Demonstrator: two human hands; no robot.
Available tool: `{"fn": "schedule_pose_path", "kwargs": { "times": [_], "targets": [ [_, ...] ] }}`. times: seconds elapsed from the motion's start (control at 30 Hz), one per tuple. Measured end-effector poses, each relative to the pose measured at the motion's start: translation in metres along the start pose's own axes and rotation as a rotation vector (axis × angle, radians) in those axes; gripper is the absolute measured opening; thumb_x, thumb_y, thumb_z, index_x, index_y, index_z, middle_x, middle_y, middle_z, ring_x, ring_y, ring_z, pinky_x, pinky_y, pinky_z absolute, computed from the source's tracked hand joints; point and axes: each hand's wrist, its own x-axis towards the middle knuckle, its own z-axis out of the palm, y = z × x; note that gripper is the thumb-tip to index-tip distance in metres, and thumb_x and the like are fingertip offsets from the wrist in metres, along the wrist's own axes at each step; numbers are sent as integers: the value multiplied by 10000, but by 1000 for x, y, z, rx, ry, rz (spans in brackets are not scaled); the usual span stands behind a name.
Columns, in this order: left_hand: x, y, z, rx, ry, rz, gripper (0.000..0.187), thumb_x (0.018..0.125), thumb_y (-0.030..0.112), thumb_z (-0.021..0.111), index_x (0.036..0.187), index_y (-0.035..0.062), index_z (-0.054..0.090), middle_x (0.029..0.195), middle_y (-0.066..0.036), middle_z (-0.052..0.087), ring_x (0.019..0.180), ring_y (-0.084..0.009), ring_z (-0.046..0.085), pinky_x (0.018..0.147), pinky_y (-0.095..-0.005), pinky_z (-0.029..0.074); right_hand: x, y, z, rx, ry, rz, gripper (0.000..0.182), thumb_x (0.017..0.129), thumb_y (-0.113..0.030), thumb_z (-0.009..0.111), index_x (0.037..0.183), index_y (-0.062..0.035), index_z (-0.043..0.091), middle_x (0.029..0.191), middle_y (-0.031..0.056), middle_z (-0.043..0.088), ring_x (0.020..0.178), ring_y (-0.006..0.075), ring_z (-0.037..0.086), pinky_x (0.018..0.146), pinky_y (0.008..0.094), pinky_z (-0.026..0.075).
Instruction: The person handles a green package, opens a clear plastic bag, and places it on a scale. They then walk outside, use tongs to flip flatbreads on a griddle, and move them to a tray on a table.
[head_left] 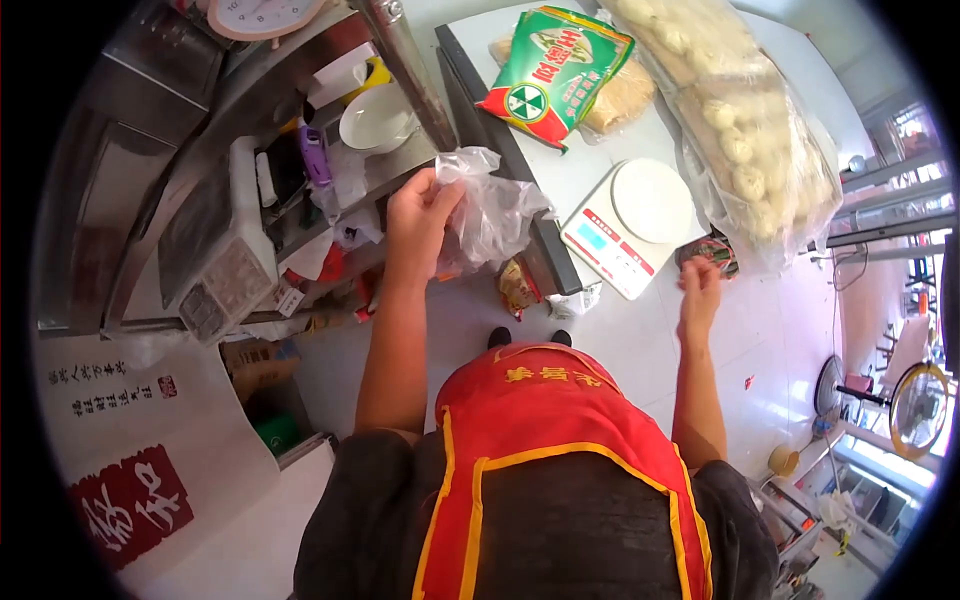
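The left hand is clamped on a clear plastic bag, thumb against fingers at its upper left; the bag hangs crumpled to the right of that hand, in front of the left edge of the white table. The right hand is well apart from the left, near the table's near right corner, its fingers curled (whether thumb and fingertips meet, I cannot tell). Between the hands, a little farther off, a white kitchen scale rests on the table with its display lit. A green-and-red packet lies at the far left of the tabletop, and a large clear bag of pale round lumps stretches along the right. Left of the table, a white bowl sits on a shelf.
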Motion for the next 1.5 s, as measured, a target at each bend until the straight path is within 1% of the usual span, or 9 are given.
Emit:
{"fn": "schedule_pose_path", "kwargs": {
  "times": [0.3,0.4,0.43,0.53,0.67,0.83,0.97,1.17,1.5],
  "targets": [
    [2,8,22,-113,-169,-40,160,837,107,600,939,-15,588,780,-15,625,660,-43,550,571,-193,417,-53,-1,41,384,-98,364,425,843,-151,577,1205,23,440,1123,104,523,983,179,514,830,330,439],
    [5,3,29,-81,-214,-47,162,831,91,600,941,-27,584,795,-33,633,683,-56,569,575,-202,432,-54,3,49,275,52,251,424,830,-135,585,1201,12,442,1140,109,510,1005,184,495,853,330,415],
    [9,-1,31,-59,-227,-43,162,829,84,599,942,-31,582,802,-40,636,692,-61,575,576,-206,438,-55,-4,51,138,188,140,419,841,-118,579,1214,4,434,1165,119,493,1017,183,480,864,318,398],
    [14,-10,54,-28,-294,-40,177,839,86,595,978,-24,583,847,-51,637,704,-77,587,584,-216,451,-46,-41,51,78,187,-203,380,876,-134,570,1208,8,453,1100,87,531,999,162,506,880,284,404],
    [25,-20,97,-48,-417,-90,219,827,107,610,994,-31,579,878,-46,642,729,-83,587,575,-224,446,-21,-112,58,-3,-21,-399,358,846,-178,628,1143,-12,517,1018,107,593,930,198,565,810,331,451],
    [40,-34,154,139,-488,94,196,814,143,611,922,-20,609,767,-62,657,674,-90,614,564,-241,477,9,-142,65,-348,-148,-516,321,809,-231,660,1003,5,561,899,135,624,859,225,588,761,338,459],
    [53,-52,187,110,-557,14,234,810,164,615,985,8,614,782,-47,663,657,-92,609,503,-251,471,40,-127,53,-369,-131,-278,200,798,-176,636,778,14,576,677,98,594,612,183,549,597,315,434],
    [63,-81,183,101,-489,8,334,789,144,610,1093,10,583,739,-36,639,603,-84,576,494,-236,452,71,-60,27,-106,-75,-165,146,804,-130,610,789,11,578,650,28,555,595,99,496,568,255,406],
    [70,-113,154,377,-392,-126,425,733,185,654,1105,2,559,777,-85,650,587,-138,596,526,-276,472,78,-33,7,-119,-107,-65,126,808,-113,608,801,11,582,700,-1,560,616,71,482,570,225,399]
  ]
}}
